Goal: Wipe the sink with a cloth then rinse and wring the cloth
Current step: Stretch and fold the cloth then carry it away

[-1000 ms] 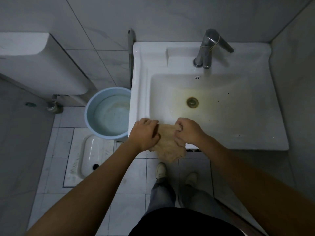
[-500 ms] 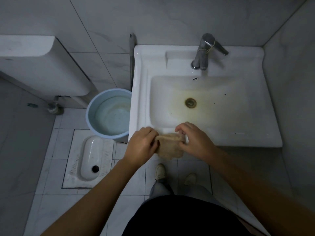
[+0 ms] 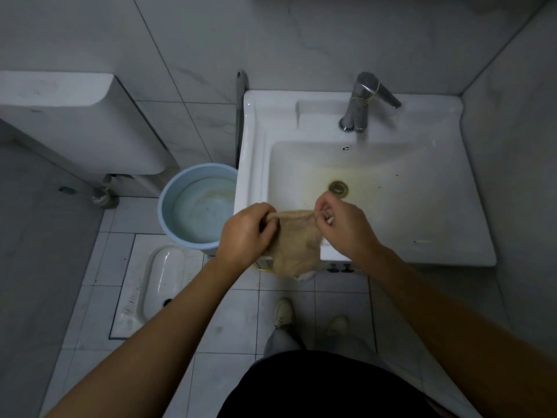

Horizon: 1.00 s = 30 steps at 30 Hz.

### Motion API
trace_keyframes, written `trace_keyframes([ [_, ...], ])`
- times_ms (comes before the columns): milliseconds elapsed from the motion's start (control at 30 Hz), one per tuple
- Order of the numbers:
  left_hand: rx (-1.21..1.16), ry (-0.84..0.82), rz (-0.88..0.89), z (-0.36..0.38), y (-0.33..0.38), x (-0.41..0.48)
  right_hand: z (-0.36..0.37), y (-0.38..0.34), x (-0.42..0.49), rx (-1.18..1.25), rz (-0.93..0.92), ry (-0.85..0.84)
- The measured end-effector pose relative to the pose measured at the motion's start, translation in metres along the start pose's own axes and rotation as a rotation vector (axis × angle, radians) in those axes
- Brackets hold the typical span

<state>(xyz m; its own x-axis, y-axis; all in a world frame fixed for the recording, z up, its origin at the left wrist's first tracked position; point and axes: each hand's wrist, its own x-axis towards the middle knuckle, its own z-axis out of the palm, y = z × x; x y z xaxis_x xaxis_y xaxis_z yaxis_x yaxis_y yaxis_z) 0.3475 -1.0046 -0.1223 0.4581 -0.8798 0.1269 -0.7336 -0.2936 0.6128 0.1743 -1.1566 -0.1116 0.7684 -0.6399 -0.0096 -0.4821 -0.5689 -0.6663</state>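
Observation:
A tan cloth (image 3: 294, 245) hangs over the front rim of the white sink (image 3: 422, 224). My left hand (image 3: 245, 232) pinches its upper left corner and my right hand (image 3: 340, 224) pinches its upper right corner, so the top edge is stretched between them. The rest of the cloth droops below the rim. The basin shows yellow stains around the metal drain (image 3: 339, 187). A chrome faucet (image 3: 361, 101) stands at the back of the sink, with no water running.
A light blue bucket (image 3: 168, 212) holding water stands on the floor left of the sink. A squat toilet (image 3: 162, 282) lies in the tiled floor further left, under a white cistern (image 3: 75, 122). Tiled walls close in behind and to the right.
The cloth was bunched between my hands at the rim; now both hands have lifted and moved apart, spreading its top edge. The camera has tilted down a little.

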Motion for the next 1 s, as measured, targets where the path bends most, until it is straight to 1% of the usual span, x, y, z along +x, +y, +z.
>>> trace_keyframes([
  [100, 0.006, 0.096, 0.009, -0.011, 0.005, 0.020, -0.016, -0.012, 0.020, 0.008, -0.027, 0.096],
  [167, 0.006, 0.134, 0.028, -0.013, 0.007, 0.023, -0.021, -0.014, 0.022, -0.007, -0.053, 0.128],
  [233, 0.014, 0.133, 0.069, -0.012, 0.008, 0.017, -0.022, -0.012, 0.012, -0.015, -0.075, 0.106],
  [333, 0.021, 0.015, 0.115, -0.004, 0.002, -0.007, -0.013, 0.001, -0.014, 0.010, -0.042, -0.022],
  [400, 0.006, -0.099, 0.053, 0.006, -0.004, -0.028, -0.001, 0.013, -0.030, 0.043, 0.003, -0.131],
  [467, -0.053, -0.182, -0.077, 0.017, -0.009, -0.044, 0.010, 0.021, -0.038, 0.094, 0.047, -0.197],
  [533, -0.142, -0.208, -0.223, 0.026, -0.013, -0.043, 0.021, 0.026, -0.033, 0.145, 0.107, -0.185],
  [600, -0.205, -0.197, -0.337, 0.033, -0.016, -0.029, 0.030, 0.030, -0.017, 0.161, 0.203, -0.137],
  [633, -0.199, -0.183, -0.369, 0.037, -0.018, -0.020, 0.034, 0.031, -0.008, 0.147, 0.246, -0.115],
  [700, -0.097, -0.145, -0.379, 0.045, -0.021, -0.005, 0.043, 0.034, 0.006, 0.063, 0.267, -0.097],
  [800, 0.073, -0.123, -0.348, 0.055, -0.028, 0.006, 0.052, 0.035, 0.014, -0.153, 0.159, -0.076],
  [867, 0.112, -0.117, -0.330, 0.059, -0.033, 0.005, 0.052, 0.033, 0.014, -0.223, 0.004, -0.053],
  [900, 0.129, -0.116, -0.319, 0.059, -0.035, 0.002, 0.052, 0.031, 0.014, -0.238, -0.075, -0.077],
  [933, 0.141, -0.113, -0.303, 0.059, -0.037, 0.000, 0.052, 0.029, 0.012, -0.257, -0.130, -0.142],
  [1000, 0.143, -0.096, -0.275, 0.057, -0.040, -0.007, 0.054, 0.026, 0.008, -0.322, -0.166, -0.321],
])
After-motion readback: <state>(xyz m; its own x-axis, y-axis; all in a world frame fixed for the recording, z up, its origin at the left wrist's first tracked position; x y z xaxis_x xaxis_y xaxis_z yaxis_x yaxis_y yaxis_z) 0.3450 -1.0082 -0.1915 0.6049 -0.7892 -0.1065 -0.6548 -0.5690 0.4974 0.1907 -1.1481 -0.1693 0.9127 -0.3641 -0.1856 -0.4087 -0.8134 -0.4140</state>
